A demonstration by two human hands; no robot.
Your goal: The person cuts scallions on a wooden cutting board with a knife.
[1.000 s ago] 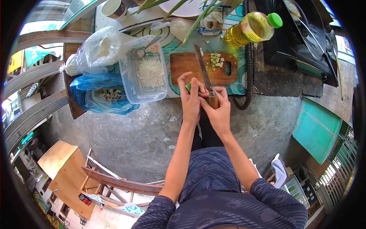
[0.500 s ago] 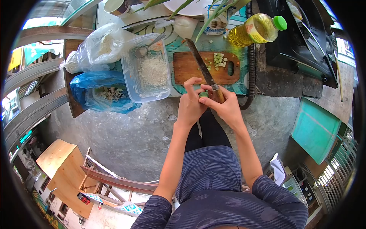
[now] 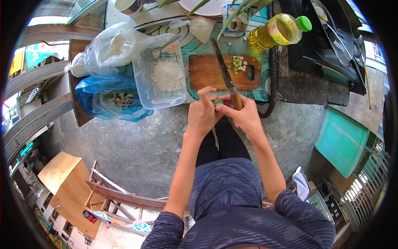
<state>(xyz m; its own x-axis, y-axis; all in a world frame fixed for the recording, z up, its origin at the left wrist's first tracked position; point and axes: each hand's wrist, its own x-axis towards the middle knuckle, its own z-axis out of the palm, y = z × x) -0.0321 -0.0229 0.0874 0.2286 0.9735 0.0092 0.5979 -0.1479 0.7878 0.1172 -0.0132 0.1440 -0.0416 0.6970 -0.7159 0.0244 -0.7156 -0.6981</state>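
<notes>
A small green piece [image 3: 218,102] is pinched between the fingers of my left hand [image 3: 202,114], and the fingertips of my right hand touch it too. My right hand [image 3: 245,114] is closed around the wooden handle of a knife [image 3: 224,70], whose dark blade points up and to the left over the cutting board. On the wooden cutting board [image 3: 207,74] lie several pale green and white diced pieces [image 3: 239,64]. Left of the board is a clear plastic container [image 3: 166,81] with white flour-like powder and a spoon in it.
An oil bottle with a green cap [image 3: 277,32] lies behind the board. A black stove [image 3: 327,54] is at the right. Left of the container are a blue bag [image 3: 93,99] and a clear bag [image 3: 112,47]. A black hose [image 3: 273,74] runs beside the board.
Both hands and the green piece have shifted slightly left and toward the table. The knife blade has swung to the right and stands a little more upright.
</notes>
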